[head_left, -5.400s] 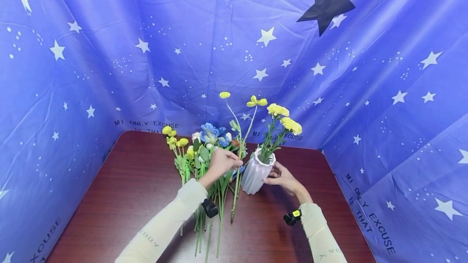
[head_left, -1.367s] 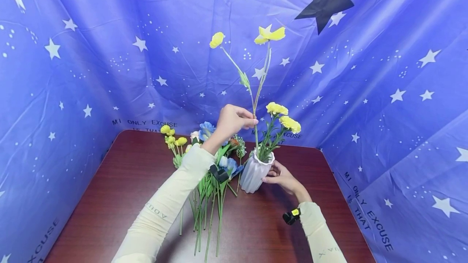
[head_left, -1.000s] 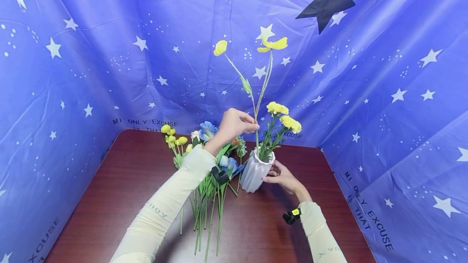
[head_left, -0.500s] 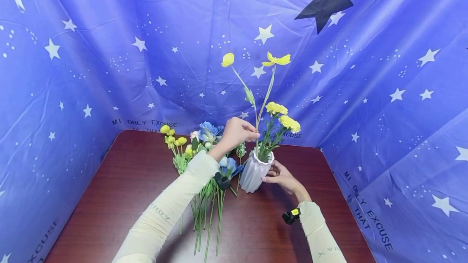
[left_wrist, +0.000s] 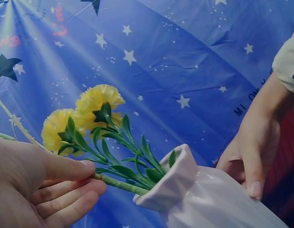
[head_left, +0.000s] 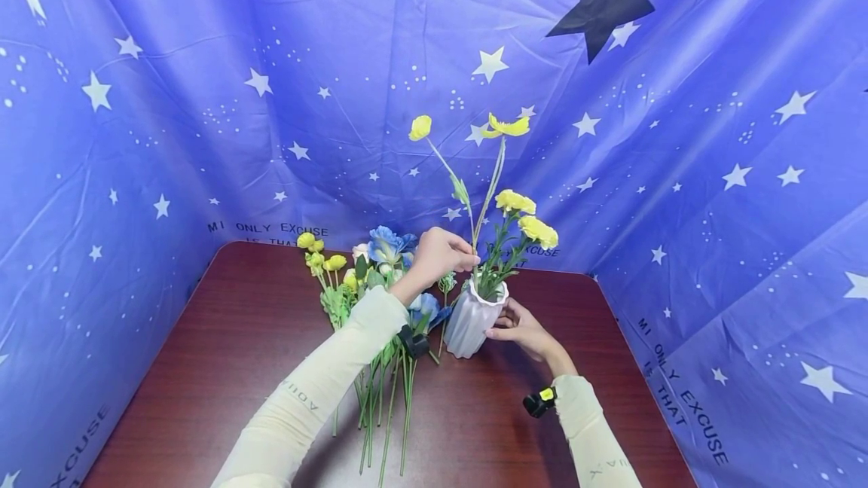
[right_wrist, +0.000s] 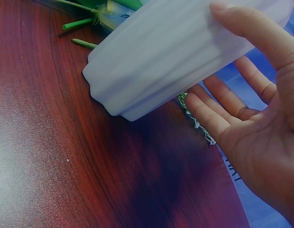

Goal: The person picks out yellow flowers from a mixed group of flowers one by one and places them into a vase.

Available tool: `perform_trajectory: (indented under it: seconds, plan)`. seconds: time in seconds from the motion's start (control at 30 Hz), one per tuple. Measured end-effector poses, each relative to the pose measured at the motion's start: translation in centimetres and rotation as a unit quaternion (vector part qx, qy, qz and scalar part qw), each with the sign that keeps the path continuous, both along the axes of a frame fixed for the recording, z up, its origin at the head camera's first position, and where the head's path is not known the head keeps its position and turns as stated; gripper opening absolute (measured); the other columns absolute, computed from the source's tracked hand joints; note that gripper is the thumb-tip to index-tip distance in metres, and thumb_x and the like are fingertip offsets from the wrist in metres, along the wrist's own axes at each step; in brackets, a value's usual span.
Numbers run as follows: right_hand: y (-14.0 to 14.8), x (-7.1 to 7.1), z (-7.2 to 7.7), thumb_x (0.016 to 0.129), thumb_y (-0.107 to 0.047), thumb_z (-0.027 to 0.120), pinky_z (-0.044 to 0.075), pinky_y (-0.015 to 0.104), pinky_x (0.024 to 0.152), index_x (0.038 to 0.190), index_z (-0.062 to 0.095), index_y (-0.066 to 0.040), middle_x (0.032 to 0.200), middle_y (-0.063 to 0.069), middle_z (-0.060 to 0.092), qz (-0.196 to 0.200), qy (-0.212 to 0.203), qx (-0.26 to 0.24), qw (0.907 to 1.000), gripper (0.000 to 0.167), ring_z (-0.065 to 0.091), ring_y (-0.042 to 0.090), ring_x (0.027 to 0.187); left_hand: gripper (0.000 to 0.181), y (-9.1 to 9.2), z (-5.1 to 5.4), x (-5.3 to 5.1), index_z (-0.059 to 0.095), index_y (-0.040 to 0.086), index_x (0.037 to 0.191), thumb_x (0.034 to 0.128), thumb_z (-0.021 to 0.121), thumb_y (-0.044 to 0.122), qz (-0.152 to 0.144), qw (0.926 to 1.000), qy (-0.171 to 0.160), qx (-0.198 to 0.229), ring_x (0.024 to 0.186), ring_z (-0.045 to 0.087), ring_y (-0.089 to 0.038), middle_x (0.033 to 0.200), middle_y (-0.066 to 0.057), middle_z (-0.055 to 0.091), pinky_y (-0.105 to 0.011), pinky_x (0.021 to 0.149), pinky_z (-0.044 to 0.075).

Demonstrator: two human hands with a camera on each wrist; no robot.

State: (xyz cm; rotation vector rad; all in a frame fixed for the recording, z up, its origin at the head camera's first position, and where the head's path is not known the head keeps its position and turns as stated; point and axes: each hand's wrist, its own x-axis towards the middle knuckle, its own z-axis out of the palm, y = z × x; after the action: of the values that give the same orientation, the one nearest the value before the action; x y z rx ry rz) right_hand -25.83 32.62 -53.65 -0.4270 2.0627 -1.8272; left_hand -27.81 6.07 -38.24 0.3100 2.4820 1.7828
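Note:
In the head view my left hand (head_left: pixel 439 256) pinches the stem of a tall yellow poppy-like flower (head_left: pixel 508 126) between thumb and fingers. Its stem (left_wrist: pixel 123 185) runs into the mouth of a pale fluted vase (head_left: pixel 469 322), as the left wrist view shows. Two yellow carnations (head_left: pixel 539 232) with green leaves stand in the same vase. My right hand (head_left: pixel 529 333) holds the vase from the right side, thumb on the near face and fingers behind. The right wrist view shows the vase (right_wrist: pixel 165 57) tilted, with my thumb against its wall. The stem's lower end is hidden inside.
Left of the vase lies a pile of flowers: yellow ones (head_left: pixel 335 262), blue ones (head_left: pixel 386 245) and others, their green stems (head_left: pixel 407 420) pointing toward me. Everything rests on a dark red wooden table (head_left: pixel 224 367). A blue starry curtain (head_left: pixel 380 96) surrounds its far sides.
My left hand lifted the yellow poppy-like flower from beside the vase to above its mouth, then lowered it, stem going in. My right hand has stayed on the vase.

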Motion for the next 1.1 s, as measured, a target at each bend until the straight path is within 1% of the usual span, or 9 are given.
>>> perform_trajectory:
  seconds: [0.13,0.37,0.53,0.67,0.83,0.9,0.97,1.1]
  plan:
    - [-0.1,0.1,0.0,0.084,0.009,0.073,0.058,0.027,0.087,0.130,0.047,-0.006,0.115,0.000,0.063,-0.002,-0.001,-0.001,1.0000,0.054,0.068,0.013,0.104,0.010,0.3,-0.3,0.2,0.081,0.007,0.084,0.0814,0.087,0.014,0.002,1.0000,0.002,0.002,0.070,0.077,-0.025,0.076,-0.008,0.078,-0.026,0.058,0.060]
    - [-0.2,0.2,0.2,0.084,0.008,0.074,0.058,0.026,0.087,0.129,0.047,-0.006,0.114,0.000,0.062,-0.006,-0.001,-0.001,1.0000,0.054,0.068,0.012,0.103,0.009,0.8,-1.1,0.3,0.081,0.004,0.084,0.0808,0.086,0.010,0.003,0.9999,-0.003,0.011,0.066,0.076,-0.021,0.077,-0.010,0.078,-0.025,0.057,0.060]
    - [-0.2,0.3,0.3,0.084,0.007,0.074,0.058,0.025,0.088,0.129,0.047,-0.006,0.115,0.000,0.062,-0.008,-0.001,0.002,1.0000,0.054,0.067,0.012,0.103,0.009,1.3,-1.7,0.2,0.081,0.005,0.083,0.0799,0.087,0.011,0.009,0.9999,0.003,-0.006,0.063,0.076,-0.020,0.076,-0.010,0.078,-0.025,0.058,0.060]
    - [-0.3,0.3,0.4,0.084,0.007,0.074,0.058,0.025,0.088,0.130,0.046,-0.004,0.116,0.000,0.061,-0.008,-0.002,0.006,0.9999,0.055,0.067,0.011,0.104,0.009,1.5,-1.9,0.3,0.081,0.007,0.082,0.0791,0.088,0.013,0.015,0.9995,0.007,-0.028,0.066,0.076,-0.021,0.075,-0.007,0.078,-0.024,0.060,0.059]
    - [-0.3,0.3,0.4,0.084,0.006,0.075,0.058,0.025,0.088,0.132,0.045,-0.002,0.116,0.000,0.061,-0.010,-0.003,0.010,0.9999,0.056,0.067,0.011,0.103,0.011,1.6,-1.8,0.5,0.082,0.009,0.081,0.0781,0.089,0.016,0.021,0.9984,0.013,-0.051,0.061,0.073,-0.012,0.076,-0.005,0.079,-0.021,0.061,0.057]
    - [-0.3,0.3,0.5,0.084,0.006,0.075,0.058,0.025,0.088,0.132,0.044,-0.001,0.116,0.000,0.061,-0.010,-0.004,0.011,0.9999,0.057,0.067,0.011,0.103,0.011,1.6,-1.8,0.6,0.081,0.008,0.081,0.0783,0.089,0.015,0.019,0.9985,0.014,-0.050,0.060,0.072,-0.010,0.076,-0.005,0.079,-0.021,0.060,0.057]
    - [-0.3,0.3,0.5,0.084,0.006,0.075,0.058,0.025,0.088,0.132,0.044,-0.001,0.116,0.000,0.061,-0.010,-0.005,0.012,0.9999,0.057,0.067,0.011,0.104,0.011,1.6,-1.7,0.6,0.081,0.007,0.082,0.0787,0.089,0.014,0.016,0.9988,0.014,-0.044,0.060,0.073,-0.012,0.077,-0.007,0.079,-0.022,0.059,0.058]
    - [-0.3,0.3,0.5,0.085,0.005,0.075,0.057,0.025,0.088,0.133,0.044,-0.002,0.116,0.000,0.061,-0.010,-0.006,0.014,0.9998,0.058,0.066,0.013,0.105,0.011,1.5,-1.8,0.7,0.081,0.006,0.085,0.0805,0.087,0.014,0.009,0.9993,0.013,-0.035,0.069,0.077,-0.022,0.079,-0.009,0.079,-0.023,0.059,0.058]
